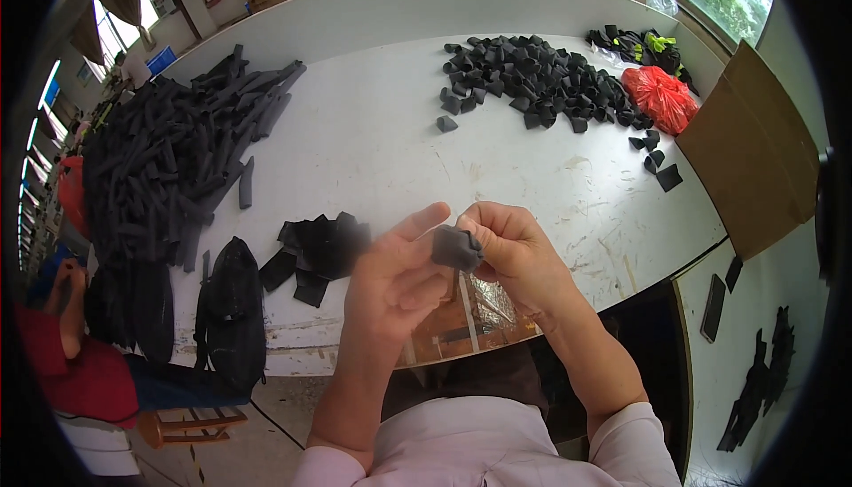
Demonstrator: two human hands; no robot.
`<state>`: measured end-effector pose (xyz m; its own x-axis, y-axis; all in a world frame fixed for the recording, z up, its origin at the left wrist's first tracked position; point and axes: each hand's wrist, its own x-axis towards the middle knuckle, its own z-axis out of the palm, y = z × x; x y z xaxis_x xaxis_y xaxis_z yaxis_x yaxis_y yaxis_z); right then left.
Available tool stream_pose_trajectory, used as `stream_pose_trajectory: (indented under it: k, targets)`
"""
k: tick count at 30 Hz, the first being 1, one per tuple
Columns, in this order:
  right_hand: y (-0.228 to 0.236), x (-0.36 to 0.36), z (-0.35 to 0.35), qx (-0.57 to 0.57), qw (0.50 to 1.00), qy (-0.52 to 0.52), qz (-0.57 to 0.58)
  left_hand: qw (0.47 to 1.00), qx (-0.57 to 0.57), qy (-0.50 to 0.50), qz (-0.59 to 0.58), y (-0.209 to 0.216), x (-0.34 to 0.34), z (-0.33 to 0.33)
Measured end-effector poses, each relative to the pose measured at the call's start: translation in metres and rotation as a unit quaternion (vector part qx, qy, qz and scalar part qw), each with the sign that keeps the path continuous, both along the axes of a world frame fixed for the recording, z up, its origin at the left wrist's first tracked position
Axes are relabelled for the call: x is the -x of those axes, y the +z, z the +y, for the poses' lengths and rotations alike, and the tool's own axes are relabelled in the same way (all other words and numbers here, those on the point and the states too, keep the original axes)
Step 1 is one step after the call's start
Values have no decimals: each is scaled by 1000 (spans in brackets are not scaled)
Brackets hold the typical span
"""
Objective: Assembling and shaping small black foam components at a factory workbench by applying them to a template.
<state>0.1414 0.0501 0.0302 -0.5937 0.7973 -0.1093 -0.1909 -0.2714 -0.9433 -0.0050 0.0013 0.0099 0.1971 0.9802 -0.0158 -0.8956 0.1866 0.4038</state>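
Observation:
A small folded piece of black fabric [454, 249] is pinched between the thumb and fingers of my right hand [515, 243], above the table's front edge. My left hand [390, 278] is beside it, palm turned toward the piece. Its thumb stands apart from the half-bent fingers, which are slightly blurred; whether they touch the fabric I cannot tell. Just left of my left hand lies a small stack of flat black fabric pieces [312, 252], partly hidden by that hand.
Long dark strips [169, 150] are heaped at the left, and small folded black pieces [532, 79] at the far right. Near those are a red plastic bag [661, 97] and a cardboard sheet [754, 150]. A black bag [232, 318] lies front left, close to a person in red [84, 372].

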Motion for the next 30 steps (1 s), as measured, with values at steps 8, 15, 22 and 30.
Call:
stream_pose_trajectory:
  k: [8,15,22,30]
  targets:
    - [-64,-13,-4,123,992,25,-4,981,52,21,185,-41,-8,-6]
    - [-26,1,5,24,999,44,-10,992,40,-12,-120,-41,-2,-1]
    - [-82,-6,4,93,995,41,14,922,2,171,346,-50,-17,-9]
    - [-40,-11,-2,-183,974,-94,-98,827,-177,219,486,-23,-12,-8]
